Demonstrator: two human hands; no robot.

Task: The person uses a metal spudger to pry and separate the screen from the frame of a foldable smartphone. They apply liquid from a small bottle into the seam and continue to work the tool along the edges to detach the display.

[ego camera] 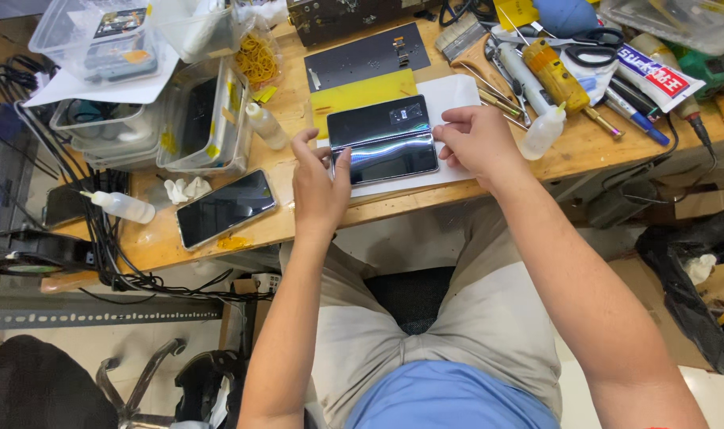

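Workbench [425, 195] wooden, cluttered; left hand [320, 187], right hand [477, 143] grip pinching folded phone [384, 139] on white paper [449, 95].

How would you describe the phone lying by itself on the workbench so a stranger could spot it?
Start at the wooden workbench and find the left hand. Just beyond it, toward the bench's front edge, lies a slim black glossy smartphone, tilted, beside white crumpled swabs. Unlike the shiny dark phone panel between both hands, nobody touches it.
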